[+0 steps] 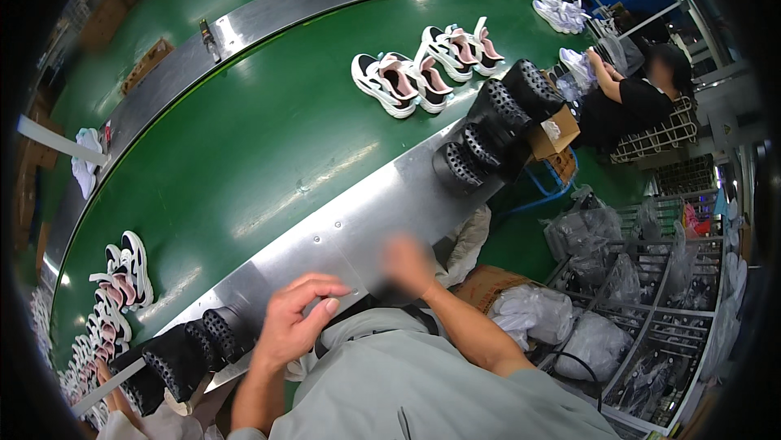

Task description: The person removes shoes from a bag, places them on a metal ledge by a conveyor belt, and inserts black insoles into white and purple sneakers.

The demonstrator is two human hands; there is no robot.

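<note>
My left hand hovers over the near edge of a metal ledge. Its fingers are bent, the thumb stands apart from them, and nothing shows between. To its right is my right hand, raised over the same edge and smeared, so its fingers cannot be made out. A dark blurred patch lies just below it; I cannot tell what it is. Beyond the ledge, white and black sneakers with pink linings stand on a green belt.
Black studded blocks stand on the ledge at right, more studded blocks at left. More sneakers line the belt's left end. A person in black handles a pale shoe at far right. Plastic bags and a metal rack are at lower right.
</note>
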